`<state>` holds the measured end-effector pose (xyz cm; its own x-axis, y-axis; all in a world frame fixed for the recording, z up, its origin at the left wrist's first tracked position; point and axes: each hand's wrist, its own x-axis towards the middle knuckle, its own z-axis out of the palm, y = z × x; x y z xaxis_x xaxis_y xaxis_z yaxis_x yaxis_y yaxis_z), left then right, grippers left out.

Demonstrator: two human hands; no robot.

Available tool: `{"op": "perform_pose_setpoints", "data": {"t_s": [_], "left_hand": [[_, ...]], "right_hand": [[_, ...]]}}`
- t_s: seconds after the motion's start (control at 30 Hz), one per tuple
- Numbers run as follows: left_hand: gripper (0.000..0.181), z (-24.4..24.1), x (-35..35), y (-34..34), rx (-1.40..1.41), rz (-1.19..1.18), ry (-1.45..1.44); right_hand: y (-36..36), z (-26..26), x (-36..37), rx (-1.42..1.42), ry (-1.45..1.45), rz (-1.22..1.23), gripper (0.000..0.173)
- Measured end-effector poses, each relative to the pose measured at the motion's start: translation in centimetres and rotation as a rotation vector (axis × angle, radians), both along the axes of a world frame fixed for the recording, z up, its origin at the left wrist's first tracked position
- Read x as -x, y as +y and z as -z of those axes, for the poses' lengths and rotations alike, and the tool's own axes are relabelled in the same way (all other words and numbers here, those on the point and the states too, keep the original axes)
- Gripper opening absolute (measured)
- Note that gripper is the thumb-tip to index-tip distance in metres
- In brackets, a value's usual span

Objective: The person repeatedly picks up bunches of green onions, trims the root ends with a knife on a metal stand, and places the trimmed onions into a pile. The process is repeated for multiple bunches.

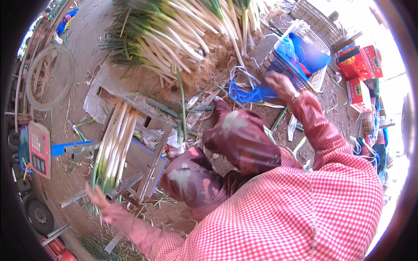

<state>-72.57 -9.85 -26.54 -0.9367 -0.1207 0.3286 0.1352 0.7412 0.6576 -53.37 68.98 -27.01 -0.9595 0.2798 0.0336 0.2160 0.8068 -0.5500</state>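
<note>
A bunch of long green onions (112,143) lies in a metal frame stand (153,153) at my left, white stalks towards the top of the view. My left hand (97,196), blurred, is beside the green end of the bunch with its fingers apart. On the other side my right hand (281,85) reaches down at the near side of a plastic basket (321,76). Blue plastic strapping (243,93) lies just beside that hand. The fingertips are not clear enough to show whether they grip anything. Blue plastic bags (307,52) fill the basket.
A large heap of green onions (169,36) with rooted ends lies ahead on the dirt floor. A red-framed digital scale panel (40,150) and a spoked wheel (49,78) stand at left. Red cartons (359,63) and a second crate (316,21) are at right.
</note>
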Motion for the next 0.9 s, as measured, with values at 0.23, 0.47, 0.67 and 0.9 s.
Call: {"op": "perform_pose_setpoints", "data": {"t_s": [0.23,0.47,0.67,0.9], "left_hand": [[0.036,-12.5,-7.4,26.8,0.007,-0.005,-0.063],[0.02,-7.7,-3.6,42.1,0.115,0.575,-0.157],[0.022,-4.1,-0.9,45.6,0.147,0.635,-0.348],[0.023,-2.3,0.4,47.4,0.265,0.613,-0.435]], "right_hand": [[1.2,17.9,-0.3,0.472,-0.324,0.357,0.029],[17.3,25.4,19.1,0.28,0.014,0.557,0.046],[22.9,23.5,27.8,-0.047,-0.203,0.804,0.065],[22.8,23.3,30.1,-0.071,-0.224,0.884,0.064]]}}
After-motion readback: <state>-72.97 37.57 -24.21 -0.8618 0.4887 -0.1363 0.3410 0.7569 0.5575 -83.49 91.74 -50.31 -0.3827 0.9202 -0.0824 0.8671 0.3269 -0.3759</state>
